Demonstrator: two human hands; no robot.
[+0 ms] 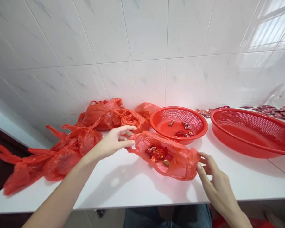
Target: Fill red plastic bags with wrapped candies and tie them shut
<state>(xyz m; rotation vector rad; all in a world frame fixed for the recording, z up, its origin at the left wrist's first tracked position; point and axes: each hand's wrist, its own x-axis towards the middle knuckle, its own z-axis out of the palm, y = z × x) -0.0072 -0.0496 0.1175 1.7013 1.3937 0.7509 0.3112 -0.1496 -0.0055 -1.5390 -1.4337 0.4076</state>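
Note:
A red plastic bag [178, 161] lies open on the white counter [123, 186], with several wrapped candies [159, 154] showing inside it. My left hand [114, 141] pinches the bag's left edge between thumb and fingers. My right hand [212, 177] grips the bag's right edge, fingers curled on the plastic. Just behind the bag stands a small round red basket [199, 122] with a few candies [185, 128] in it.
A large red basket [251, 144] sits to the right. Several tied red plastic bags [68, 148] are heaped at the left and against the tiled wall [142, 47]. More candies [273, 111] lie scattered at the far right. The counter's front edge runs close to me.

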